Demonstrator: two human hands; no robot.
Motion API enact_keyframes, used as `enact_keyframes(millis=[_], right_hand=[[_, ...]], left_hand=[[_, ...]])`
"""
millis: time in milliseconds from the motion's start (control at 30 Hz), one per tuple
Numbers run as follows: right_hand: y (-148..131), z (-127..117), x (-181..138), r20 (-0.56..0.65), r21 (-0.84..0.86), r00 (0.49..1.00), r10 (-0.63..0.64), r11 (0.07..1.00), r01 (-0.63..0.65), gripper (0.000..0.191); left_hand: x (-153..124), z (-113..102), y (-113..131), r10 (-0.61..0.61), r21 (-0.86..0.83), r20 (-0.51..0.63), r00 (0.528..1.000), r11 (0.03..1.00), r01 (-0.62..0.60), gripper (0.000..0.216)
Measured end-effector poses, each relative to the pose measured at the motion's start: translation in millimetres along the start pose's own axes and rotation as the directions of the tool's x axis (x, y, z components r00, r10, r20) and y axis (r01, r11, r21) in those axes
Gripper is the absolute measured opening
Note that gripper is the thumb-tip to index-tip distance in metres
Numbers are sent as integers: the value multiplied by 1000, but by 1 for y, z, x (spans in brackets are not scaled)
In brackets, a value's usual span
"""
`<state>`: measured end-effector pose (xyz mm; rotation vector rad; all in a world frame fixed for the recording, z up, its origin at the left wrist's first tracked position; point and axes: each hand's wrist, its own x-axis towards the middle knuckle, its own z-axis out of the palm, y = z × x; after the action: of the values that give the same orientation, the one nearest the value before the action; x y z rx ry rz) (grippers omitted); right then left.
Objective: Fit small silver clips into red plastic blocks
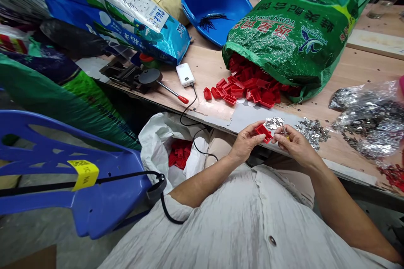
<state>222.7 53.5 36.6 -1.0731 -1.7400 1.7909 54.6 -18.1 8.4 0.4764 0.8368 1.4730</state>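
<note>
Fingers of the left hand [245, 144] are closed in a pinch on a red part [264, 133], thumb on the near side, seemingly to steady it while leaving its hollow exposed. Just beside it, the right hand [294, 142] has thumb and fingers drawn together on a slim tool [285, 133] with a yellow handle, gripped like a pencil, probably for fine control. Both hands meet at the near edge of a wooden table [208, 71], above the lap.

From the left: a blue chair [110, 195] stands close by. A lever device [149, 76] sits by the table edge, its red-tipped handle pointing toward the wearer. Below the edge, an open white sack [154, 136] holds red pieces [180, 154]; its wide mouth near the left arm suggests easy dropping in. A white power bank [185, 74] trails a black cable [196, 94] down off the table. Behind, a blue basin [217, 2] holds dark, thin pieces [212, 22].

Right of these, a green sack [293, 29] lies with its mouth toward the wearer, spilling a red pile [246, 88], apparently for easy reach. Metal bits [312, 132] lie loose near the right hand, likely for picking singly; a clear bag [372, 117] of more lies farthest right.
</note>
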Motion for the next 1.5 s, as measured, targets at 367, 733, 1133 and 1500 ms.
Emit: enact_keyframes(millis=[367,733,1133,1500], right_hand=[[0,2,-9,107,-585,858,-503,666,463,22],[1,0,-8,171,-586,769,-616,563,582,15],[9,-1,-9,77,-520,865,-496,721,459,13],[5,5,-14,18,-444,869,-495,775,450,12]], left_hand=[[-1,1,4,-30,58,-6,1000,998,31,55],[-1,1,9,-93,43,23,995,995,92,57],[-2,1,9,-121,51,38,992,992,119,56],[-4,2,12,-149,-7,40,988,989,149,53]])
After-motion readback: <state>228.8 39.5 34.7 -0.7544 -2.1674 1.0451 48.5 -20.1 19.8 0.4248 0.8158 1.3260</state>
